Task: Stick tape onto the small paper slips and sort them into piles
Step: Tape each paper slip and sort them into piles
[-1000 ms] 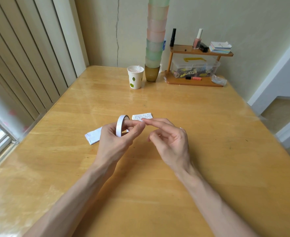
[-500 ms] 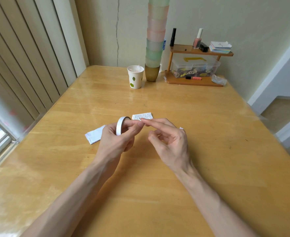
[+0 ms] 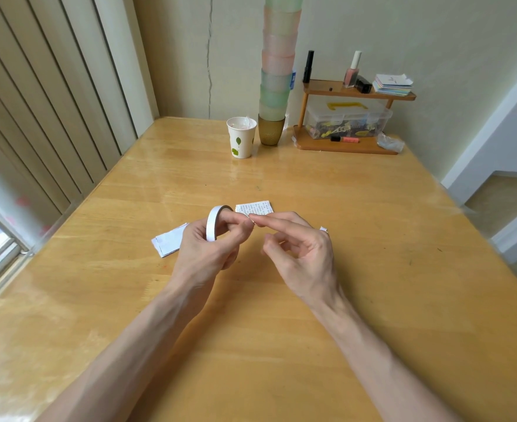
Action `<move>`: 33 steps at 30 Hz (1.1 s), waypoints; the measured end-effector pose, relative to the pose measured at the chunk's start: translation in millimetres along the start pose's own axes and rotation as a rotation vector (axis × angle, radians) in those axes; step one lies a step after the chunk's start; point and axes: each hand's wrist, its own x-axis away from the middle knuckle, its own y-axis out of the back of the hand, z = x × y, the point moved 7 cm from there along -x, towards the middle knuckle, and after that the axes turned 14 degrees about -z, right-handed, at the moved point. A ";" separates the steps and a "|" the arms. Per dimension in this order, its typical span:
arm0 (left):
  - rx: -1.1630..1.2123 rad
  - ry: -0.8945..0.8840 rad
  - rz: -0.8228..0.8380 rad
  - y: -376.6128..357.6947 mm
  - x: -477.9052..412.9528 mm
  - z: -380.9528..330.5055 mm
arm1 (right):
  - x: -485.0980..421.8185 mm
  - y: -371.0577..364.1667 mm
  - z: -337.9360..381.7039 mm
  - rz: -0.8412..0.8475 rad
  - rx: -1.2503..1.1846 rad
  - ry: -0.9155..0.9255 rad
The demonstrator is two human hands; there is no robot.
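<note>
My left hand point(image 3: 208, 248) grips a white tape roll point(image 3: 214, 222) above the middle of the wooden table point(image 3: 372, 269), a finger through its hole. My right hand point(image 3: 299, 248) reaches in from the right, its index finger and thumb meeting the left fingertips at the roll's loose end; whether they pinch the tape end is hard to tell. A printed paper slip point(image 3: 255, 207) lies flat just behind the fingertips. A small pile of white slips point(image 3: 169, 240) lies left of my left hand, partly hidden by it. Another white scrap point(image 3: 323, 229) peeks out behind my right hand.
At the back of the table stand a paper cup point(image 3: 241, 137), a tall stack of coloured cups point(image 3: 277, 71) and a small wooden shelf point(image 3: 348, 117) with a clear box, bottles and cards. A window and blinds run along the left edge.
My right hand's lower fingers have curled in a little and its fingertips stay at the tape end. The left hand and roll have barely moved.
</note>
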 end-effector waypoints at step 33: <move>-0.032 0.014 -0.074 7.1 -5.1 4.5 | 0.0 1.5 0.5 -0.005 0.044 0.059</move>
